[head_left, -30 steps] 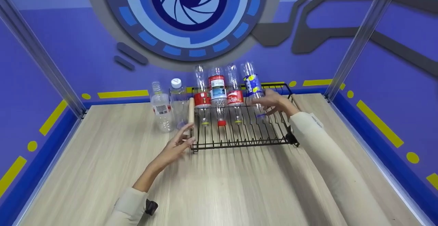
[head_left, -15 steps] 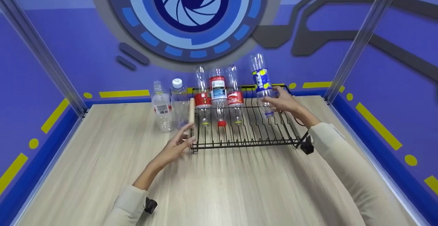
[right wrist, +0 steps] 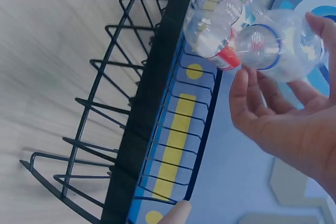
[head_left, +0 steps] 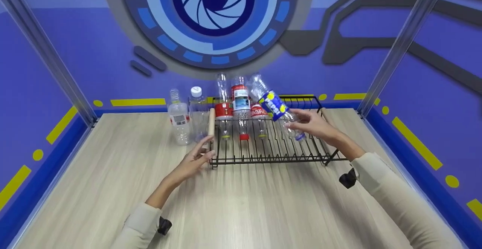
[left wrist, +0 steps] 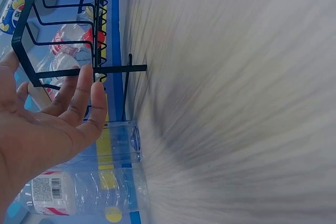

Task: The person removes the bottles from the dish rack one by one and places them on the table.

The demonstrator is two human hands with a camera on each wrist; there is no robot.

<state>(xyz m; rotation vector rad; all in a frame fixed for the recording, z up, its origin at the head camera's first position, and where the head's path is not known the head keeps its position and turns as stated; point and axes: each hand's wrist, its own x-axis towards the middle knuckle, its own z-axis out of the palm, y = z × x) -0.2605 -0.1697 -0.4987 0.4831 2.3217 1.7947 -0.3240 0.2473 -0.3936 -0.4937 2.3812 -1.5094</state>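
My right hand (head_left: pixel 315 127) grips a clear plastic bottle with a blue and yellow label (head_left: pixel 274 105) near its blue cap. That bottle slants cap-down over the right half of a black wire dish rack (head_left: pixel 263 161), its base leaning up-left in front of a red-labelled cola bottle (head_left: pixel 259 110). Also standing cap-down in the rack are a red-capped bottle (head_left: pixel 240 97) and another red-labelled bottle (head_left: pixel 223 109). With fingers loosely extended, my left hand (head_left: pixel 190 164) touches the rack's front left corner, below its wooden handle (head_left: pixel 211 122); the left wrist view shows these fingers (left wrist: pixel 79 98) against the wire.
Left of the rack, two clear bottles stand upright on the table: a white-labelled one without a cap (head_left: pixel 179 119) and a white-capped one (head_left: pixel 198 109). Behind the rack rises a blue and purple printed wall (head_left: pixel 211 87). Wood-grain table (head_left: pixel 241 203) extends in front.
The blue-labelled bottle rose slightly and shifted right, then tipped with its base to the left. My right hand moved right and nearer with it. My left hand stays at the rack corner.
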